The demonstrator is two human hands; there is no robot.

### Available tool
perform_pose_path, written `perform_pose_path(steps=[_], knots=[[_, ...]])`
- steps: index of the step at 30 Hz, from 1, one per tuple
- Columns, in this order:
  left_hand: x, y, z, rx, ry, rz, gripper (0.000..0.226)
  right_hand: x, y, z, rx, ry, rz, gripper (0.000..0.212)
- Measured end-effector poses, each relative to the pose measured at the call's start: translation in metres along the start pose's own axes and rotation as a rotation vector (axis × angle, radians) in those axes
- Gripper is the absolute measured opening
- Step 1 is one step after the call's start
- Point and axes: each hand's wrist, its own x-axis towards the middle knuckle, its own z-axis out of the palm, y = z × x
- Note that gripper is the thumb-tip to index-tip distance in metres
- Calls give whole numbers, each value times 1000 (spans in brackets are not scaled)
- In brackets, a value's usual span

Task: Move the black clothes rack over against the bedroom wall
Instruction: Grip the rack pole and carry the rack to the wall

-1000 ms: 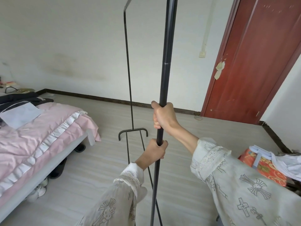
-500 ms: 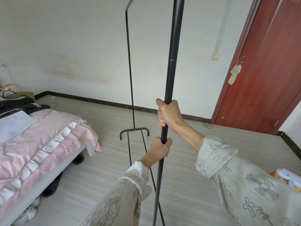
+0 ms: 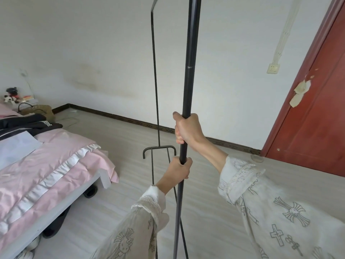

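two hands on a black rack in a bedroom

a person grips the near upright pole of a black clothes rack [image 3: 189,71] with both hands in the middle of the room. the right hand [image 3: 187,128] is wrapped tight around the pole higher up, and the left hand [image 3: 180,169] is closed around the same pole just below it, the two hands close together but apart. both arms wear pale sleeves [image 3: 261,199] printed with crosses and trimmed in lace. the rack's thinner far upright rises to the left of the gripped pole, with a curved foot bar [image 3: 159,149] at its lower end over the pale floor [image 3: 115,139]. the rack stands out in the open floor, well short of the white far wall [image 3: 93,43]. a bed [image 3: 46,165] with pink bedding fills the near left, with dark clothes [image 3: 29,123] lying at its far end. a red door [image 3: 317,118] stands at the right, with a wall socket [image 3: 273,68] on the wall beside it.
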Motion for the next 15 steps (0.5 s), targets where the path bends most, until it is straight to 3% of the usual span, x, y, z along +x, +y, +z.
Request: perform_pose_path(steps=[15], knots=[[182,22,44,-43,153,-39,36,183,7,-70,20,-153,21,41]])
